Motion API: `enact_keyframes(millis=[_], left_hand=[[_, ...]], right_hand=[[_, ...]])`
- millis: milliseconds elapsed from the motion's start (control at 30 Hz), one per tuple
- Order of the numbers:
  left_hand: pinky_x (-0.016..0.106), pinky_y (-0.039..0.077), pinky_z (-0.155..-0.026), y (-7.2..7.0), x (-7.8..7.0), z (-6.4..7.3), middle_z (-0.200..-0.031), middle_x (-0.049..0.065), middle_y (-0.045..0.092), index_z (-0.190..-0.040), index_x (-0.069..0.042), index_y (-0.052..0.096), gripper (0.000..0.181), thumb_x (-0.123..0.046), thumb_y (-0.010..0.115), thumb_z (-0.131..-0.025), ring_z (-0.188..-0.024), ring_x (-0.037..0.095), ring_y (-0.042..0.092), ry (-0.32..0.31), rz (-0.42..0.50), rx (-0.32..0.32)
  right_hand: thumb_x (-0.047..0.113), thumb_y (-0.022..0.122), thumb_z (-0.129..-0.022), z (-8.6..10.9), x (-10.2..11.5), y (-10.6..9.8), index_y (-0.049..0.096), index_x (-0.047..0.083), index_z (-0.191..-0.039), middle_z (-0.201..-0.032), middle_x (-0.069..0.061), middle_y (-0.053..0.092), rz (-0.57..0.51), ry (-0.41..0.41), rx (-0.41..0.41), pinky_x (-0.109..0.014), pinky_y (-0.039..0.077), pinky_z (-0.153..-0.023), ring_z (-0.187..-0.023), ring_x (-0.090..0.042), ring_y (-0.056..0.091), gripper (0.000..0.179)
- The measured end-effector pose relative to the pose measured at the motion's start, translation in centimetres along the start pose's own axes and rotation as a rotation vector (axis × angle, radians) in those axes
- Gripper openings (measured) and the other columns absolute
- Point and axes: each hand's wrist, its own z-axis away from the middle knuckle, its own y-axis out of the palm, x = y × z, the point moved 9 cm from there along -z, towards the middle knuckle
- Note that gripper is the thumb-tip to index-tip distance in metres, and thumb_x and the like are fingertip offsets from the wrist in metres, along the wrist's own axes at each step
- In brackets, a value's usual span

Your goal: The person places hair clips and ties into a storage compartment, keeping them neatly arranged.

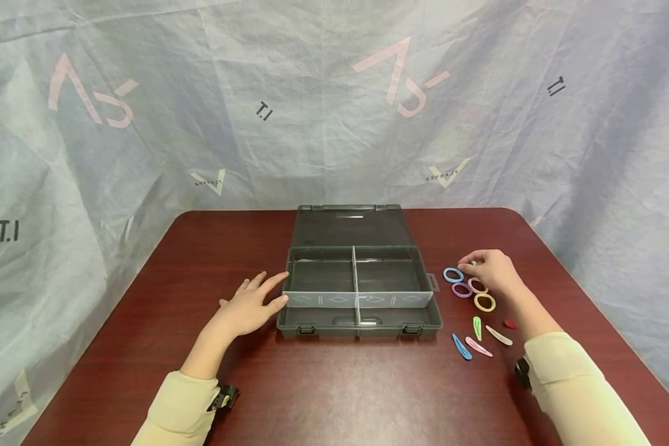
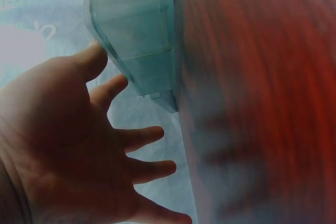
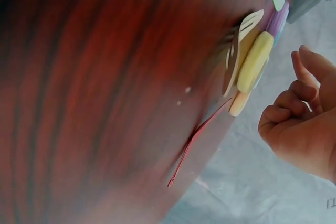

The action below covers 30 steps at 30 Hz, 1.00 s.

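Observation:
A grey translucent divided box [image 1: 359,331] lies open, its lid [image 1: 351,226] tipped back. At its left side my left hand [image 1: 251,308] has spread fingers; thumb and index finger touch or nearly touch the box wall [image 2: 134,30]. Loosely bent, my right hand [image 1: 492,269] hovers by several hair ties: blue [image 1: 453,275], purple [image 1: 461,290], pink [image 1: 477,285] and yellow [image 1: 484,302]. A small pale-green bit [image 1: 472,263] shows between its thumb and index finger; whether it lies behind them is unclear. In the right wrist view, I see nothing held by that hand [image 3: 304,108].
Snap hair clips lie nearer me: green [image 1: 477,329], beige [image 1: 498,335], blue [image 1: 461,347], pink [image 1: 478,347], and a red one [image 3: 193,141] partly under the right forearm. White dividers [image 1: 355,269] split the box. A printed cloth [image 1: 323,124] hangs behind the dark red table [image 1: 334,390].

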Motion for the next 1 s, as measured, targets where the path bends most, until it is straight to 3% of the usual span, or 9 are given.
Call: enact_keyframes(millis=[333, 500, 567, 800, 1000], left_hand=[[0.090, 0.008, -0.093, 0.5, 0.3, 0.2, -0.164, 0.025, 0.018, -0.162, -0.033, 0.026, 0.066, -0.058, 0.045, -0.104, -0.147, 0.057, 0.010, -0.023, 0.051, 0.034], [0.075, 0.008, -0.112, 0.8, -0.1, 0.1, -0.162, 0.028, 0.021, -0.163, -0.024, 0.024, 0.065, -0.049, 0.045, -0.107, -0.149, 0.052, 0.010, 0.034, 0.116, 0.067], [0.068, 0.005, -0.116, 0.8, -0.2, 0.0, -0.161, 0.030, 0.023, -0.163, -0.021, 0.024, 0.064, -0.046, 0.045, -0.108, -0.150, 0.050, 0.012, 0.058, 0.129, 0.068], [0.065, 0.008, -0.118, 0.9, -0.4, -0.1, -0.160, 0.029, 0.026, -0.163, -0.018, 0.025, 0.064, -0.044, 0.045, -0.108, -0.149, 0.048, 0.018, 0.081, 0.125, 0.062], [0.065, 0.010, -0.117, 0.8, -0.3, 0.0, -0.160, 0.027, 0.027, -0.163, -0.019, 0.024, 0.063, -0.044, 0.045, -0.108, -0.149, 0.048, 0.019, 0.072, 0.135, 0.061]], right_hand=[[0.020, 0.071, -0.097, -0.5, -0.5, 0.5, 0.077, -0.001, -0.102, -0.088, -0.013, 0.071, 0.014, 0.035, 0.010, -0.033, 0.045, -0.056, -0.074, -0.024, 0.056, 0.022], [0.021, 0.072, -0.096, -0.6, -0.9, 0.6, 0.077, -0.002, -0.101, -0.098, -0.018, 0.070, 0.025, 0.067, 0.014, -0.033, 0.048, -0.056, -0.081, -0.028, 0.057, 0.024], [0.020, 0.072, -0.095, -0.7, -1.0, 0.6, 0.077, -0.002, -0.099, -0.095, -0.017, 0.070, 0.032, 0.064, 0.014, -0.033, 0.048, -0.056, -0.082, -0.028, 0.057, 0.023], [0.017, 0.072, -0.093, -0.9, -1.1, 0.9, 0.078, 0.000, -0.091, -0.078, -0.005, 0.068, 0.050, 0.036, 0.031, -0.033, 0.045, -0.055, -0.074, -0.025, 0.055, 0.018], [0.016, 0.072, -0.093, -0.9, -1.2, 0.9, 0.078, 0.000, -0.090, -0.079, -0.006, 0.069, 0.046, 0.046, 0.026, -0.033, 0.046, -0.054, -0.071, -0.023, 0.056, 0.018]])
